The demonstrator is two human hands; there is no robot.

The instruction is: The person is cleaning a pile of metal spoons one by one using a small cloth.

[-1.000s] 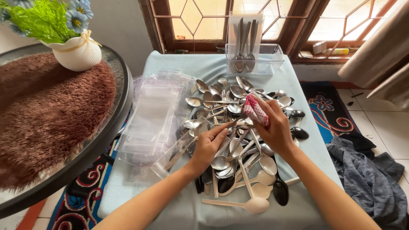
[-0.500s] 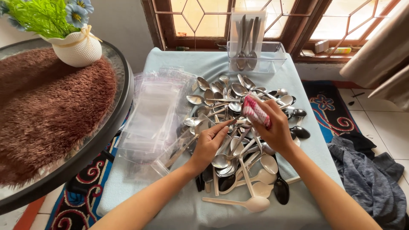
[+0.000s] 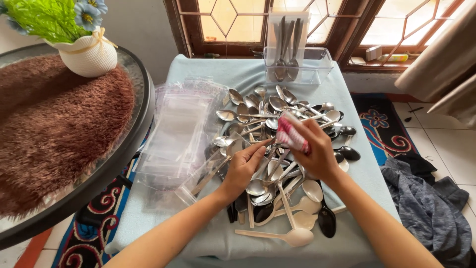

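Our left hand (image 3: 244,166) pinches a slim, stiff, slippery-looking steel spoon (image 3: 270,149) atop the heap of metal spoons (image 3: 277,124); we'd grip its handle. Our right hand (image 3: 315,151) clutches a soft pink-and-white cloth (image 3: 289,133).

A small table (image 3: 208,69) is covered by a pale blue cloth (image 3: 163,223). On it are heaped metal and plastic spoons (image 3: 277,149), beside clear plastic bags (image 3: 178,129) and a clear container (image 3: 317,62).
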